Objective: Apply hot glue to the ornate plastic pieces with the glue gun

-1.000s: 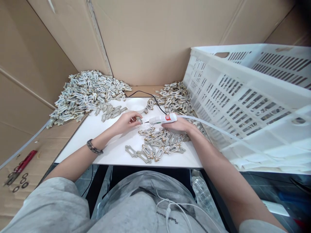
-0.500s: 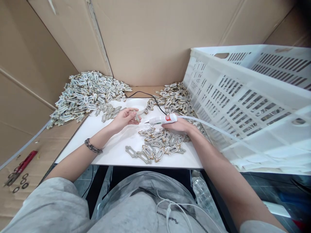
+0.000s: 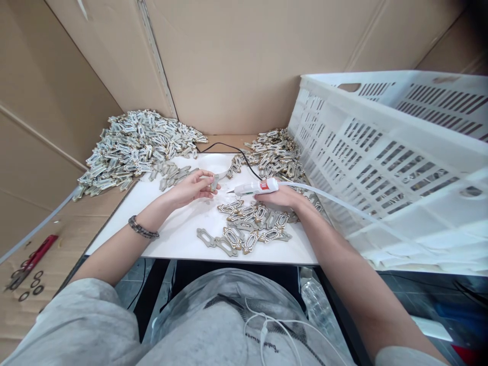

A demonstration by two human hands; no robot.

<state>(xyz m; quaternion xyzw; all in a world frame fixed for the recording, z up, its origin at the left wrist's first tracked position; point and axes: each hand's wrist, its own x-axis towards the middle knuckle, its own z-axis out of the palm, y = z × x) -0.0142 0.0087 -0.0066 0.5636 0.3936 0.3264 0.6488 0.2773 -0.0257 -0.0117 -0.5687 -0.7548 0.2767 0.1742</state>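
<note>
Between its thumb and fingers, my left hand pinches a small grey plate, tilted up above the white board. Wrapped round a white hot glue pen, my right hand rests low over the board. The pen's thin tip points left and stops just short of the left fingers; a long clear strand runs from its back end to the right. In front of my right hand lie several ornate frame-shaped plates, some grey side up, others showing white-lined gold-brown faces.
A big heap of the plates rises at the back left, with another pile at the back right. The slotted white crate walls off the right side. A black cord crosses the back. Red-handled scissors and several rings lie left.
The grey plate in my left hand has turned a little, and the fingers have shifted slightly. My right hand and the glue pen have hardly moved.
</note>
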